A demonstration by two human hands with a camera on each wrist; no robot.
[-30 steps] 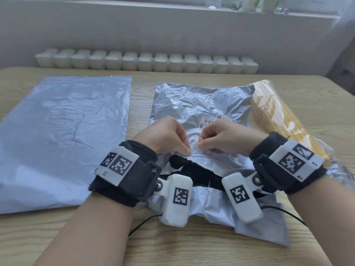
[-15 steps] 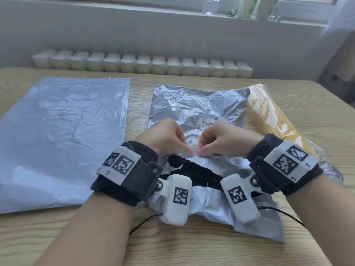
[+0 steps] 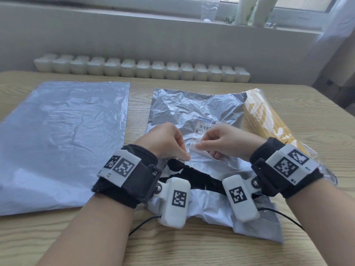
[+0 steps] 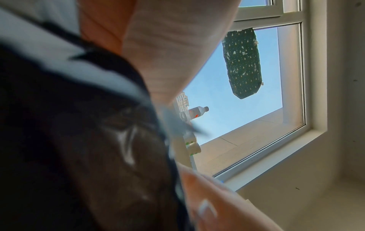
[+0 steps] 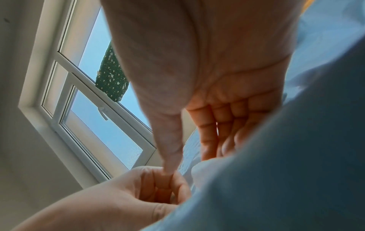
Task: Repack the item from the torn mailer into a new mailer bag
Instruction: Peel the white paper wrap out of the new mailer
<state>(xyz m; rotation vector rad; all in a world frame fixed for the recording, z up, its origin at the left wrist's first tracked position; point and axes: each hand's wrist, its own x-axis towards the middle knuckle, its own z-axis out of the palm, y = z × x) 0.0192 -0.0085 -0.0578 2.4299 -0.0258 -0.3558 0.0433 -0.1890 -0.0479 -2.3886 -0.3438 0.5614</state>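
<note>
Two mailer bags are lying on the bench [image 3: 288,116]. One new mailer [image 3: 63,135] is lying flat on the left side, well apart from both hands. One torn mailer [image 3: 192,110], silver and crumpled, is lying at the centre, directly under and ahead of the hands. One printed label [image 3: 206,127] is showing on its upper face, just beyond the fingertips. One ragged tear is running across the near part of the torn mailer, and one dark item [image 3: 192,172] is being exposed through it, between the two wrists and just behind the hands. One pack of spaghetti [image 3: 269,120] in clear wrap is lying to the right of the torn mailer, touching its right edge and passing beneath the right wrist.

Two hands are being held close together over the torn mailer. The left hand [image 3: 163,141] is being kept curled, with thumb and fingertips pinching the upper film of the torn mailer at the edge of the tear. The right hand [image 3: 224,143] is also being kept curled, and a small white fold of the film is being pinched between its thumb and forefinger. In the right wrist view, the thumb of the right hand [image 5: 207,78] is being pressed down beside the curled fingers of the left hand [image 5: 122,192]. The left wrist view is being largely filled by the blurred dark item [image 4: 79,140] and grey film.

One row of white containers [image 3: 142,69] is standing along the far edge of the bench. One clear cup [image 3: 209,8] is standing on the windowsill.
</note>
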